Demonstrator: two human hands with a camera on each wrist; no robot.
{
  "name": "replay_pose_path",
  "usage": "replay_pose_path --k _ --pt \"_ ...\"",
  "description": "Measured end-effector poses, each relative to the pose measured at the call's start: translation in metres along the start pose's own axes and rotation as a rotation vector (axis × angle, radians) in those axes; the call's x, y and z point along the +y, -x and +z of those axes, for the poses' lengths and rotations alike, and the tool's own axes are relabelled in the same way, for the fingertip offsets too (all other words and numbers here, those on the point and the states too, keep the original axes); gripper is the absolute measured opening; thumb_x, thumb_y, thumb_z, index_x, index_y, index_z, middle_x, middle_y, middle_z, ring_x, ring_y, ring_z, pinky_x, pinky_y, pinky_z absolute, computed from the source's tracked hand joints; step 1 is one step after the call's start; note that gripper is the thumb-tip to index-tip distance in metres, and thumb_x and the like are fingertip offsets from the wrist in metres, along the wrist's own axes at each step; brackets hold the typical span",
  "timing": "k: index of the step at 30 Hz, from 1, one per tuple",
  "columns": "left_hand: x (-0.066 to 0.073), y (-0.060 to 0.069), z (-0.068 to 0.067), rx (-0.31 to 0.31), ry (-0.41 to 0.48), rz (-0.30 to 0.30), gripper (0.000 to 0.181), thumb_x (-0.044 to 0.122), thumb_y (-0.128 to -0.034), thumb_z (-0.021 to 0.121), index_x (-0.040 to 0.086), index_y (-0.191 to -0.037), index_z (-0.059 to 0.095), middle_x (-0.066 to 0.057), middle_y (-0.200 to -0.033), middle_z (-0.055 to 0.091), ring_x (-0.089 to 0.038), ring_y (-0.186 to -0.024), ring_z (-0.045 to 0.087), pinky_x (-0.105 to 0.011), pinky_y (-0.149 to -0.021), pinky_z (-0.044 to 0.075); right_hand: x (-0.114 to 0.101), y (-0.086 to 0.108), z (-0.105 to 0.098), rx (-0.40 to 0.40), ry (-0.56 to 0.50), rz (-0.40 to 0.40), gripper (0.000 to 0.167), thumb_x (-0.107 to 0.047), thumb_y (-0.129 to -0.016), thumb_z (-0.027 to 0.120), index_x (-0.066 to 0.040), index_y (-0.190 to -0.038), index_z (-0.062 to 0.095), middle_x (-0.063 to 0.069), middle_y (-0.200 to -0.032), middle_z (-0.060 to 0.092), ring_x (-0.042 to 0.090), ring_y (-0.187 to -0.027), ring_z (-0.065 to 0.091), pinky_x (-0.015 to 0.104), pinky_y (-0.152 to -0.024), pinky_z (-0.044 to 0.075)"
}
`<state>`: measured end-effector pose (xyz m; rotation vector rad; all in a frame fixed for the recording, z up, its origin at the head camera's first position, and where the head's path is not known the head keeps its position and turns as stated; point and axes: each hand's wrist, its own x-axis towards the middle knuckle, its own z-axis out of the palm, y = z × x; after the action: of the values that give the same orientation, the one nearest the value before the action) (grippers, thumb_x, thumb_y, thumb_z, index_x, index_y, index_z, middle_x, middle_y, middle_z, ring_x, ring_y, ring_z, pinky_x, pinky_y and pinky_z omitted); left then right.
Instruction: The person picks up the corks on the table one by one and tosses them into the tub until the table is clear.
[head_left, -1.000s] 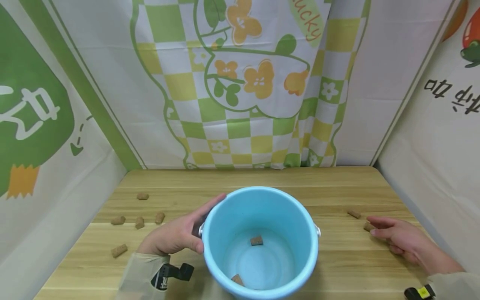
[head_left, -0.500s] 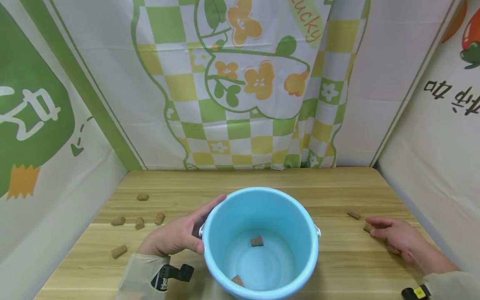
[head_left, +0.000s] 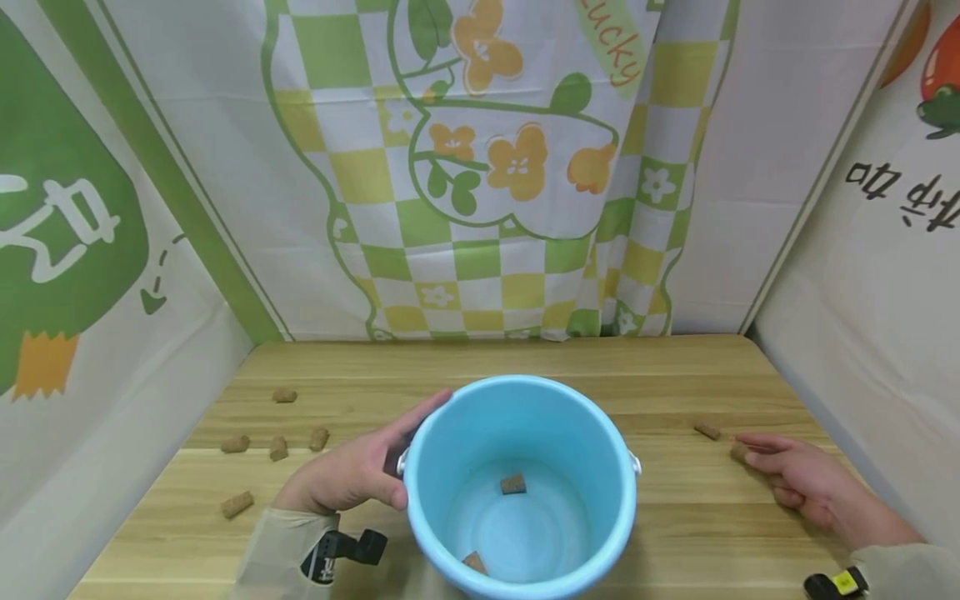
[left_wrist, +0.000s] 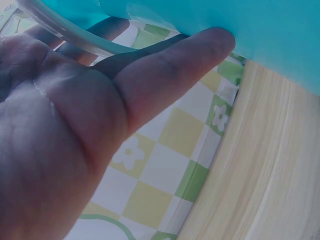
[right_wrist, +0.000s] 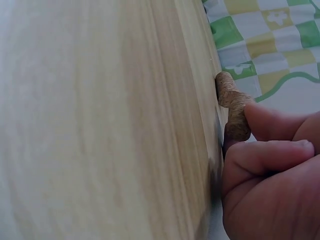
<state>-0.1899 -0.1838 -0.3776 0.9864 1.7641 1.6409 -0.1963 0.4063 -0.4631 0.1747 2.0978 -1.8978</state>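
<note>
A light-blue bucket (head_left: pixel 521 392) stands upright on the wooden table in the head view. Two corks lie inside, one cork (head_left: pixel 513 483) near the middle and another cork (head_left: pixel 474 562) by the near wall. My left hand (head_left: pixel 352 467) rests on the bucket's left outer side with fingers spread and extended. The left wrist view shows straight fingers against the blue wall and the pale handle (left_wrist: pixel 75 37). To the right, my right hand (head_left: pixel 806 483) pinches a cork (right_wrist: pixel 238 120) between thumb and finger, low over the table. Just beyond lies another cork (head_left: pixel 707 431).
Several loose corks lie on the table's left side, among them a far cork (head_left: pixel 284 395) and a near cork (head_left: pixel 237 504). Printed cloth walls enclose the table (head_left: pixel 660 375) at the back, left and right.
My right hand has shifted very slightly, and the cork at its fingertips has moved a little with it. The left hand and the bucket stay where they were.
</note>
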Motion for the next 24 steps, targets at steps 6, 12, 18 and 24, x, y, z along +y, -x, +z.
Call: replay_pose_path --k 6,12,18,24 --pt "-0.001 0.001 -0.001 -0.002 0.006 0.006 0.113 0.051 -0.0788 0.082 0.032 -0.161 0.008 -0.015 -0.161 0.02 -0.042 -0.136 0.036 -0.05 -0.101 0.042 0.002 -0.001 -0.003 -0.019 -0.132 0.019 0.027 -0.006 -0.099 0.062 -0.015 -0.123 0.066 -0.01 -0.109 0.066 0.002 -0.048 0.037 0.018 -0.043 0.035" --pt "-0.002 0.001 0.0 -0.004 0.003 0.012 0.114 0.05 -0.0791 0.082 0.03 -0.162 0.007 -0.016 -0.161 0.02 -0.043 -0.136 0.036 -0.05 -0.102 0.041 -0.003 0.0 -0.005 -0.069 -0.282 0.027 0.029 -0.005 -0.101 0.057 -0.031 -0.103 0.071 -0.009 -0.108 0.067 0.001 -0.048 0.036 0.016 -0.042 0.034" --pt "-0.002 0.002 0.0 -0.002 0.0 0.005 0.113 0.051 -0.0791 0.082 0.032 -0.161 0.008 -0.015 -0.161 0.02 -0.043 -0.135 0.036 -0.05 -0.101 0.042 -0.019 0.001 -0.004 -0.138 -0.309 -0.086 0.031 -0.006 -0.104 0.053 -0.029 -0.11 0.072 -0.011 -0.113 0.065 -0.001 -0.051 0.034 0.014 -0.043 0.034" --pt "-0.001 0.001 0.0 0.0 -0.005 0.01 0.112 0.051 -0.0791 0.082 0.033 -0.161 0.008 -0.015 -0.16 0.021 -0.042 -0.135 0.036 -0.051 -0.1 0.043 -0.045 0.003 0.005 -0.211 -0.346 -0.198 0.037 -0.001 -0.106 0.044 -0.024 -0.115 0.072 -0.006 -0.116 0.068 0.003 -0.05 0.023 0.014 -0.042 0.033"
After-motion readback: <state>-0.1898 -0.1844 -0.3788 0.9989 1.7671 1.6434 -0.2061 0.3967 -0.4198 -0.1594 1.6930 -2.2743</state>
